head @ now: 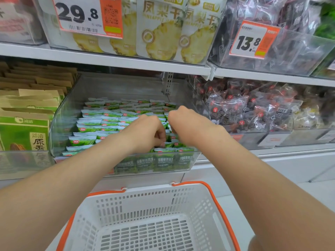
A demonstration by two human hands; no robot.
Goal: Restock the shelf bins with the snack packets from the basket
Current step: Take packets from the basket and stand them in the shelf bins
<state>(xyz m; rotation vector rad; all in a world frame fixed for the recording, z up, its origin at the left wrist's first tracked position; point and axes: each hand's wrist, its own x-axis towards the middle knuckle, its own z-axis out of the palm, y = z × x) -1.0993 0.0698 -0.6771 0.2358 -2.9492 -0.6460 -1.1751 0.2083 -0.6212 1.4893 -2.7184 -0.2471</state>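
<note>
Nearest you, the white basket (126,205) with orange handles sits below the shelf, and no packets show in the part of it that is in view. By that, your judgement should be that the restocking is close to done.

Both arms reach over it into the clear bin (61,115), where the green packets (90,122) stand in tight rows from the near wall to the far end. Your left hand (150,131) has its fingers (161,142) curled, pinching packet tops in the near rows. Your right hand (183,122) sits just beside it, knuckles up, fingers bent down into the packets and hidden; whether they grip anything cannot be told.

Watch these risks:
- The near wall of the bin is low and the rows beside it are packed high, so forcing more in could tip packets over the edge into the basket or onto the floor.
- Dragging either wrist back could pull the neat rows on the left out of line.
- Squeezing hard could crush the contents.
</note>
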